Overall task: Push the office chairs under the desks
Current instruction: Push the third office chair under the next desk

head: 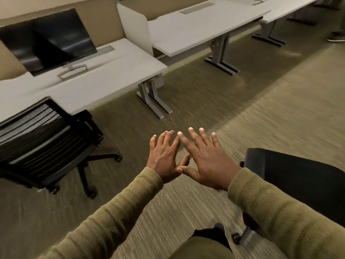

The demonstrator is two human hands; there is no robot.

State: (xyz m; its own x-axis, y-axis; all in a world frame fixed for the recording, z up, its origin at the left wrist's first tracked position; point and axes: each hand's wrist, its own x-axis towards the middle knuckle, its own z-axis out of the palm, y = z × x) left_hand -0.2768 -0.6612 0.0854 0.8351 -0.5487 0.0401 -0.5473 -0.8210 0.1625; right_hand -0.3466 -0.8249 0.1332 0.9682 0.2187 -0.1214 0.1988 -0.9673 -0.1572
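Note:
A black mesh-backed office chair [43, 139] stands at the left, its seat tucked partly under the near white desk [112, 75]. A second black chair [298, 176] sits on the carpet at the right, away from the desks, partly hidden behind my right sleeve. My left hand [164, 157] and my right hand [207, 156] are stretched out side by side over the open carpet, fingers spread, thumbs touching, holding nothing. Neither hand touches a chair. A second white desk [196, 28] stands further back.
A dark monitor [50, 40] stands on the near desk. Grey metal desk legs [155, 98] rest on the carpet. A third desk [291, 8] runs off at the top right, with someone's shoe [336, 37] beside it. Carpet stretches between the chairs.

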